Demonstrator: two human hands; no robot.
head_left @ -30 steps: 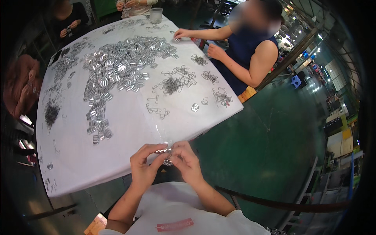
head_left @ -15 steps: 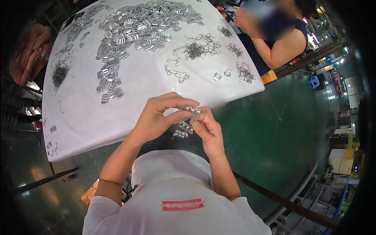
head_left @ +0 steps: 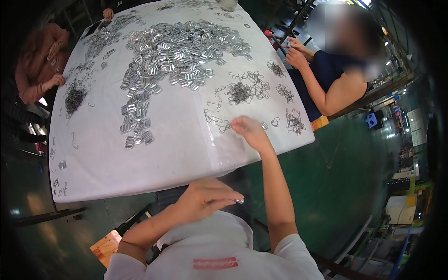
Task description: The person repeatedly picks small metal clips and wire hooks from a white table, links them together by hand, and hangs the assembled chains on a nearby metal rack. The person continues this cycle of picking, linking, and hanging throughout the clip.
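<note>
Low in front of my shirt, off the table's near edge, my left hand [head_left: 207, 199] is closed in a pinch. A shiny metal buckle [head_left: 239, 201] pokes out at its fingertips; the rest of it is hidden by the fingers. My right hand [head_left: 249, 132] reaches over the white table [head_left: 182, 163], slightly blurred, fingertips drawn together beside a few loose bent wire hooks [head_left: 213, 117]. Whatever is between those fingertips is too small to make out. Just beyond lies a tangled pile of wire hooks [head_left: 239, 93].
A large heap of flat silver buckles [head_left: 186, 51] spreads over the table's middle, trailing toward me. Smaller hook piles [head_left: 295, 122] lie by the right edge, and a dark hook pile [head_left: 74, 99] at left. Co-workers sit right [head_left: 326, 84] and left [head_left: 39, 65]; another hand [head_left: 108, 14] rests far left.
My hands, together around metal buckles before, are now apart. The left has dropped closer to my body with a buckle; the right has moved forward to the wire hooks. The view has shifted slightly.
</note>
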